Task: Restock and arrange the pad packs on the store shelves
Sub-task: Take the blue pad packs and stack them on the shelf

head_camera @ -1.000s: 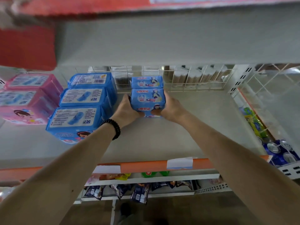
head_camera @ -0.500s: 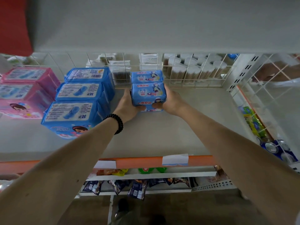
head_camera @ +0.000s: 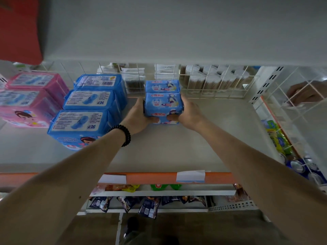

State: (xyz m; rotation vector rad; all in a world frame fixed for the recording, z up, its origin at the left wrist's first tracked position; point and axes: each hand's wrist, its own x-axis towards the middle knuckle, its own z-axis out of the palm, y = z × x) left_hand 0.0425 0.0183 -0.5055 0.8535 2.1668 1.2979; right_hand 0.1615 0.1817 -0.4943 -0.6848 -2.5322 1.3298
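Observation:
A small blue pad pack [head_camera: 163, 105] stands on the grey shelf [head_camera: 212, 135], gripped from both sides. My left hand [head_camera: 139, 115], with a black bead bracelet on the wrist, presses its left side. My right hand [head_camera: 185, 112] presses its right side. Both thumbs rest on its front bottom edge. Directly behind it stands a second identical small blue pack [head_camera: 162, 86], touching it. A row of three larger blue pad packs [head_camera: 88, 110] sits to the left, and pink pad packs [head_camera: 28, 99] lie further left.
A white wire grid [head_camera: 194, 80] closes the shelf's back, with cotton swab tubs behind it. A wire divider [head_camera: 283, 106] bounds the right side; another person's hand [head_camera: 304, 93] shows beyond it. The orange shelf edge [head_camera: 150, 177] carries price labels. Snack packs hang below.
The view has shifted slightly and the shelf appears a little lower. Both hands stay clamped on the front small blue pack, which sits tight against the one behind.

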